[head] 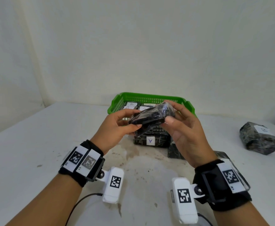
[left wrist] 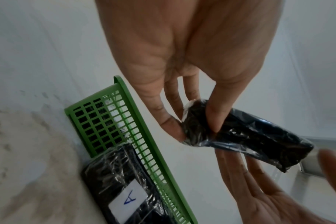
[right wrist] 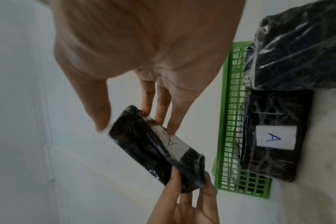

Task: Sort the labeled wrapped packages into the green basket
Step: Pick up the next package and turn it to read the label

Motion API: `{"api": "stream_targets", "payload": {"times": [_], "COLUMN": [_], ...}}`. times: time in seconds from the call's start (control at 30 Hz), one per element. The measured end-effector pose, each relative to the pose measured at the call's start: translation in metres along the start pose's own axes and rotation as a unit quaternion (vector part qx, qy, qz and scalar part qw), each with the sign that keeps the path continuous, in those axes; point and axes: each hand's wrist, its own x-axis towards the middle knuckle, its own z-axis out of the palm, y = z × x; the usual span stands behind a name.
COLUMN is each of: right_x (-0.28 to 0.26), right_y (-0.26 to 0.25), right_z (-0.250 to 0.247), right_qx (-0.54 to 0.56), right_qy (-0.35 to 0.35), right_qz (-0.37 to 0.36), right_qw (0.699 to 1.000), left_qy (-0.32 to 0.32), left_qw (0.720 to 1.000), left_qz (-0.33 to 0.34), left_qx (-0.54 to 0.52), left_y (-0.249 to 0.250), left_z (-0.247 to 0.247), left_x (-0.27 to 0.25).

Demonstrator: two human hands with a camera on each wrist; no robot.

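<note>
Both hands hold 1 dark wrapped package (head: pixel 151 116) in the air just in front of the green basket (head: pixel 151 97), above the desk (head: pixel 35 144). The left hand (head: pixel 117 128) pinches one end of it between thumb and fingers (left wrist: pixel 214 119). The right hand (head: pixel 184 126) grasps the other end, its fingers (right wrist: pixel 175 121) touching the face that carries a white label (right wrist: pixel 175 144) marked A.

Inside the basket lie packages with white labels; 1 reads B (head: pixel 131 104), others read A. Against the basket's front wall rests another package labeled A (head: pixel 150 141), and a further dark package (head: pixel 174 151) lies just beside that one. Well to the right of the basket sits a separate labeled package (head: pixel 260 138).
</note>
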Motion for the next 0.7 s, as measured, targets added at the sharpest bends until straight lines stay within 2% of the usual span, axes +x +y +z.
{"api": "stream_targets", "payload": {"times": [0.1,0.23,0.37,0.47,0.6,0.7], "right_x": [-0.002,-0.003,-0.005,-0.005,0.0,0.003], "right_y": [0.0,-0.001,-0.004,-0.004,0.002,0.007], "right_z": [0.007,0.008,0.006,0.01,0.005,0.001], "right_qx": [0.052,0.008,-0.018,-0.024,-0.096,-0.131], "right_qy": [-0.001,0.001,-0.056,-0.066,-0.027,-0.008], "right_qz": [0.033,0.111,0.184,0.17,0.136,0.12], "right_qw": [0.998,0.994,0.981,0.983,0.986,0.984], "left_qy": [0.008,0.011,-0.002,-0.033,-0.107,-0.119], "left_qw": [1.0,0.999,0.999,0.998,0.993,0.99], "left_qz": [0.013,0.032,0.047,0.046,0.014,-0.018], "left_qx": [0.006,0.014,0.012,0.017,-0.037,-0.076], "left_y": [-0.002,-0.003,-0.003,-0.002,0.002,0.007], "left_z": [0.002,0.006,0.007,0.008,0.006,0.007], "left_x": [0.0,-0.001,-0.001,-0.002,-0.002,-0.004]}}
